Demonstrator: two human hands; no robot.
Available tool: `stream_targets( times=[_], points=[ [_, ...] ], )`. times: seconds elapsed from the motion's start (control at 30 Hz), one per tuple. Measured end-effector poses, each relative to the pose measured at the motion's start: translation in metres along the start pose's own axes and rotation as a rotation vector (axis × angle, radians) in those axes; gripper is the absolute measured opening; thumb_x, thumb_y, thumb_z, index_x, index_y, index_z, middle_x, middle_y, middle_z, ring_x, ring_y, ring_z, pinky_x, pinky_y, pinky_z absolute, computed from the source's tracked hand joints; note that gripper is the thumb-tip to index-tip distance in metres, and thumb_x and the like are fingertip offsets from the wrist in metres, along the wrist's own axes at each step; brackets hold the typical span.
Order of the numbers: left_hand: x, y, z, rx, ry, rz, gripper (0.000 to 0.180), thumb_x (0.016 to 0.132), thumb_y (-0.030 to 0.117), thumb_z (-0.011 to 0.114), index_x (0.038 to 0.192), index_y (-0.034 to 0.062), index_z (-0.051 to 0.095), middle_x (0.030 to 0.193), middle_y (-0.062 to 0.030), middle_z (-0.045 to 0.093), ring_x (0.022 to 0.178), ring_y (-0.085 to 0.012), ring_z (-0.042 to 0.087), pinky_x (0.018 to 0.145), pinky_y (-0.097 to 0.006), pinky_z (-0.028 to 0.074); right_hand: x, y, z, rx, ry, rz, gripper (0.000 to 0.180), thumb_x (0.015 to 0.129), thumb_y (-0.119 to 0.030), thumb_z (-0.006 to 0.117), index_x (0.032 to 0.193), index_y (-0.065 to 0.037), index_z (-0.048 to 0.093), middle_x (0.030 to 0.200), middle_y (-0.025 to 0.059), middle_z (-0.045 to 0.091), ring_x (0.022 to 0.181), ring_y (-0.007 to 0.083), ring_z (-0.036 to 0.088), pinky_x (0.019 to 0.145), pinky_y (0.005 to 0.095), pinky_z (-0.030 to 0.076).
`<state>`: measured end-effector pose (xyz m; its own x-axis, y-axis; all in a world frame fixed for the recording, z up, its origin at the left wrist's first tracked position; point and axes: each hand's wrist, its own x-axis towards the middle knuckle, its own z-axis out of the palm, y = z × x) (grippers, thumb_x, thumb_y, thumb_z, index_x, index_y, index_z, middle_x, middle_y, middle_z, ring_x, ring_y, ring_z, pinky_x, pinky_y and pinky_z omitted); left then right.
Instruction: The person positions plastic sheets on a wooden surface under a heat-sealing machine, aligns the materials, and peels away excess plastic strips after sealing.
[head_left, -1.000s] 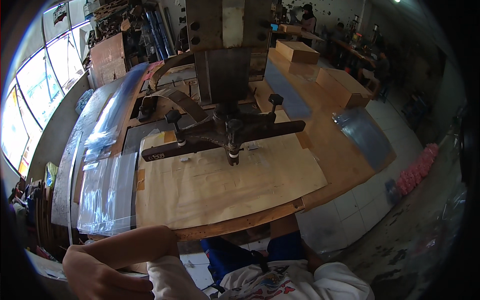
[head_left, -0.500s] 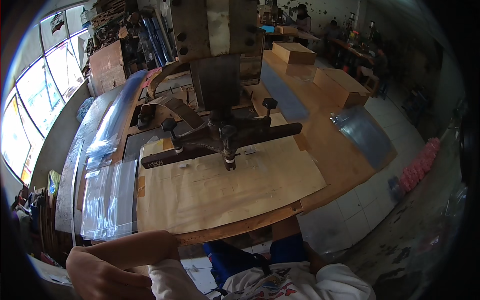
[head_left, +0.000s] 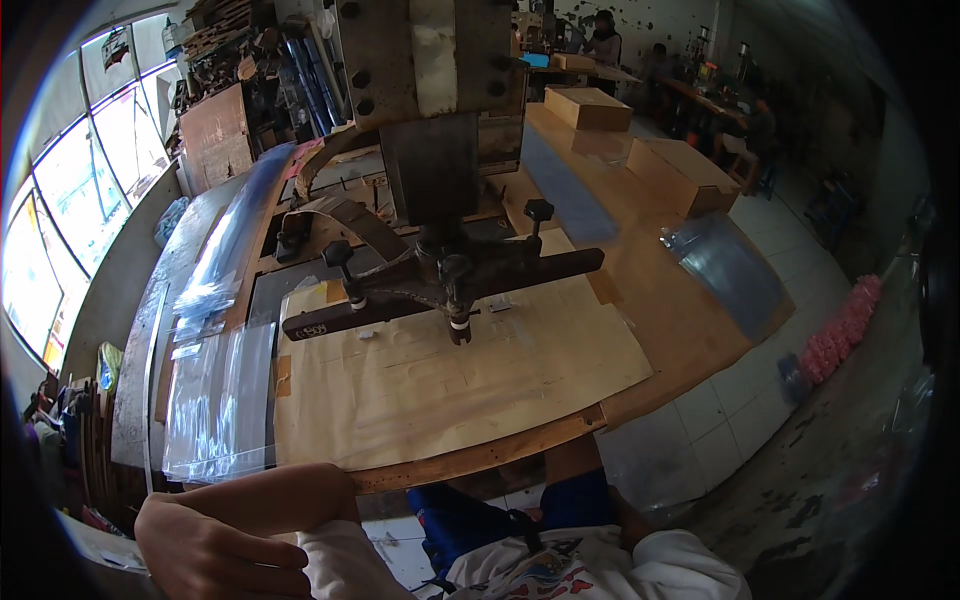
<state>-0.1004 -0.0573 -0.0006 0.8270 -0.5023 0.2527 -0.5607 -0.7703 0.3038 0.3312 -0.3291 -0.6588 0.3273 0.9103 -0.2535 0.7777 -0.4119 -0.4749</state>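
My left hand [head_left: 215, 552] is at the lower left, bent at the wrist beside the near edge of the worktable. Its fingers are curled together and point right; anything inside them is hidden. My right hand is out of sight; only the white right sleeve [head_left: 690, 562] shows. In front of me stands a heavy press with a dark metal crossbar [head_left: 545, 268] and black knobs [head_left: 456, 266]. Below the crossbar, a large tan sheet [head_left: 440, 400] with slit-like marks covers the table. Nearest my left hand lies a stack of clear plastic sheets [head_left: 215, 410].
Two cardboard boxes [head_left: 680, 175] and bluish plastic sheets [head_left: 725, 265] occupy the brown tabletop [head_left: 640, 270] on the right. A pink bundle [head_left: 842, 328] is on the floor. People [head_left: 602, 40] sit at far benches. Windows [head_left: 90, 190] line the left wall.
My left hand has barely shifted, and the press and sheets look the same. In the far background a seated person's head has moved slightly.
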Motion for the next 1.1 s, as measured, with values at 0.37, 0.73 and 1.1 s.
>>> stream_targets(
  times=[0.37, 0.73, 1.1],
  points=[
    [0.000, 0.002, 0.000, -0.003, 0.002, 0.003, 0.042, 0.088, 0.041, 0.081, 0.078, 0.0023, 0.068, 0.069, -0.0042, 0.059, 0.060, -0.0188, 0.058, 0.058, -0.032, 0.048, 0.004, -0.004, 0.002, 0.007, -0.013, -0.011, 0.024, 0.097, -0.017, 0.056, 0.110, -0.005, 0.073, 0.093, 0.0204, 0.073, 0.082, 0.0346, 0.072, 0.076, 0.0434, 0.058],
    [-0.001, 0.001, 0.001, -0.012, 0.006, -0.013, 0.041, 0.088, 0.040, 0.081, 0.079, 0.0021, 0.068, 0.069, -0.0045, 0.058, 0.062, -0.0206, 0.058, 0.060, -0.033, 0.049, 0.007, -0.005, 0.001, 0.015, -0.022, -0.023, 0.024, 0.097, -0.016, 0.056, 0.110, -0.005, 0.073, 0.093, 0.0204, 0.073, 0.081, 0.0340, 0.072, 0.075, 0.0429, 0.058],
    [0.004, -0.005, 0.002, -0.022, -0.010, -0.021, 0.042, 0.090, 0.042, 0.078, 0.078, 0.0033, 0.066, 0.066, -0.0022, 0.053, 0.059, -0.0194, 0.055, 0.058, -0.033, 0.047, 0.015, 0.003, -0.002, 0.017, -0.022, -0.068, 0.024, 0.097, -0.016, 0.055, 0.111, -0.005, 0.073, 0.093, 0.0203, 0.073, 0.081, 0.0335, 0.072, 0.075, 0.0424, 0.058]
  ],
)
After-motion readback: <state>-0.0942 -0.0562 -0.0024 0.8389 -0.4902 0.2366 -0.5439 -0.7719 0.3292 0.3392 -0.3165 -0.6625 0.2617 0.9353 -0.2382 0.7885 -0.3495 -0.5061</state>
